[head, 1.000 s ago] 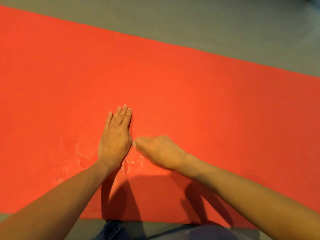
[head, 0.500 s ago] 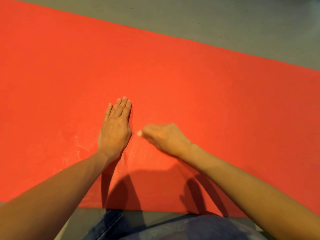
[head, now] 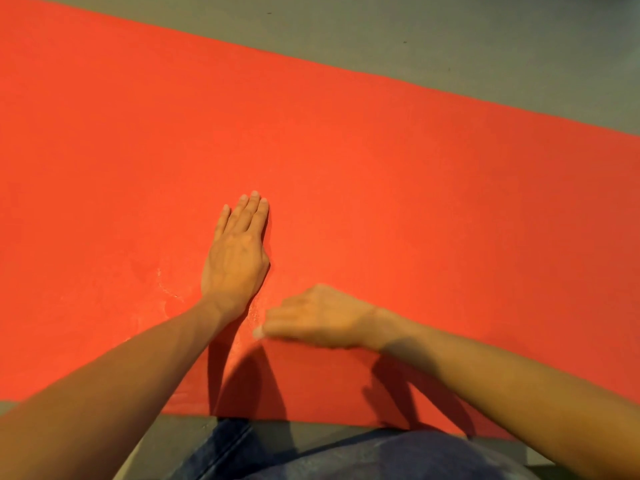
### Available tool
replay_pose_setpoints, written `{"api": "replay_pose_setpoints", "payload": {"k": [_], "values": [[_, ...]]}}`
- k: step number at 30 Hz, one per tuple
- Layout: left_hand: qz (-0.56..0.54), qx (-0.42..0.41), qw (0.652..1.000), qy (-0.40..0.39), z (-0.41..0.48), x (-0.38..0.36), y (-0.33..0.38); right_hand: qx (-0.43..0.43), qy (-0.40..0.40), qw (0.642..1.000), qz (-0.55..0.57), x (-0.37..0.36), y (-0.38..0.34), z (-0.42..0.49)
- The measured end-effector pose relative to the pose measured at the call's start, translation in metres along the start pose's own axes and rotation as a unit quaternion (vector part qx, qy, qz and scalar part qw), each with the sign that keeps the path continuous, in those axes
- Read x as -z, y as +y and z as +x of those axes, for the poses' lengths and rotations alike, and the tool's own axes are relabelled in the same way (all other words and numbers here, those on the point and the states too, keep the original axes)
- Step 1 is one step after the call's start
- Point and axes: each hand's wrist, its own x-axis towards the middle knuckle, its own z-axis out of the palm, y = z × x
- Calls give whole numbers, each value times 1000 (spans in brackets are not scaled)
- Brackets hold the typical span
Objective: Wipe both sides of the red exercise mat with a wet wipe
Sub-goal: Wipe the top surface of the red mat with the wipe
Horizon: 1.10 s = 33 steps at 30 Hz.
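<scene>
The left hand (head: 235, 258) lies flat, fingers straight, on the flat red exercise mat (head: 415, 168); just beside its wrist the blurred right hand (head: 318, 317) covers a small white wet wipe (head: 258, 332), grip unclear.

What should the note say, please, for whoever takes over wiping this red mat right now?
Left hand: flat on the red mat, fingers straight, bracing it.
Right hand: blurred, low on the mat, a pale wet wipe showing at its fingertips; grip unclear.
Mat lies flat on the grey floor.
Done: wet streaks beside the left wrist only.
To do: most of this face, then the underside.
</scene>
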Motion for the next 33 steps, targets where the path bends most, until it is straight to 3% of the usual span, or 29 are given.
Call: {"api": "replay_pose_setpoints", "payload": {"k": [2,4,5,8,10,12,14,15,16,18,19,21,23,25,26,27,29,31,33], "values": [[-1,-1,1000,0,0,1,1,-121,80,987,-70,13,36,-3],[-2,-2,1000,1,0,1,1,-265,135,948,-112,18,54,-1],[0,-2,1000,-1,0,1,0,-261,136,949,-109,13,49,-2],[1,2,1000,2,0,1,1,-58,37,997,-38,-1,12,-17],[3,1,1000,-1,0,2,2,-46,8,998,-32,16,30,-36],[5,-1,1000,-3,1,2,2,-204,68,971,-100,34,65,-44],[4,0,1000,0,0,2,1,-401,145,891,-158,44,93,-44],[4,1,1000,1,-1,2,2,-445,167,865,-160,39,94,-40],[4,1,1000,2,-1,2,2,-438,184,865,-160,29,86,-34],[4,2,1000,-3,-1,3,1,-305,167,927,-142,9,51,-21],[5,1,1000,-3,0,2,1,-223,130,959,-113,2,32,-21],[4,1,1000,0,1,2,2,-141,52,987,-63,9,23,-32],[5,2,1000,-1,2,2,2,-207,61,970,-108,25,52,-42],[6,3,1000,-3,0,3,1,-403,119,891,-171,44,87,-47],[6,3,1000,-2,0,3,1,-468,144,854,-174,45,95,-46],[6,3,1000,-3,0,3,1,-475,159,848,-174,40,93,-45],[6,2,1000,-4,1,4,1,-355,147,909,-160,24,65,-39],[5,2,1000,1,1,3,1,-198,71,972,-105,14,31,-48],[6,0,1000,-1,2,3,1,-181,32,979,-83,25,34,-67]]}}
